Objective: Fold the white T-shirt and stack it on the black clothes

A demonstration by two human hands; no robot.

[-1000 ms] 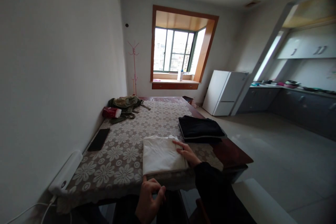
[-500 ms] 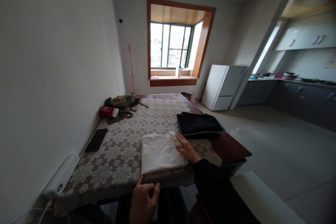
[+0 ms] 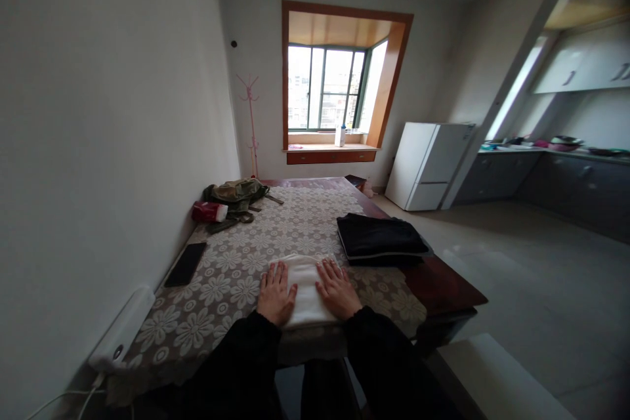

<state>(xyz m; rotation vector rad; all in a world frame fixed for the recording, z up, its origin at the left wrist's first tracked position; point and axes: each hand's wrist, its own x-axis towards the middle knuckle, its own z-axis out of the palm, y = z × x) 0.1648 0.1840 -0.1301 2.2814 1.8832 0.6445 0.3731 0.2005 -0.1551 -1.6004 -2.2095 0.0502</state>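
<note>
A folded white cloth, seemingly a garment (image 3: 306, 292), lies at the near edge of the table on a flower-patterned tablecloth (image 3: 211, 292). My left hand (image 3: 276, 294) rests flat on its left side, fingers stretched forward and thumb apart. On the right side of the cloth lies my right hand (image 3: 337, 289), also flat with fingers extended. Both palms hide parts of the white cloth. Just beyond my right hand sits a stack of folded black clothes (image 3: 381, 236).
A dark phone (image 3: 186, 264) lies at the table's left. Behind it are a red-and-white packet (image 3: 209, 212) and a green backpack (image 3: 236, 191). A white power strip (image 3: 123, 328) leans by the wall. A pale bench (image 3: 492, 374) stands at the lower right.
My left hand has moved up from below the table edge onto the white cloth and lies flat. The cloth looks narrower and smoother. My right hand stays on its right side.
</note>
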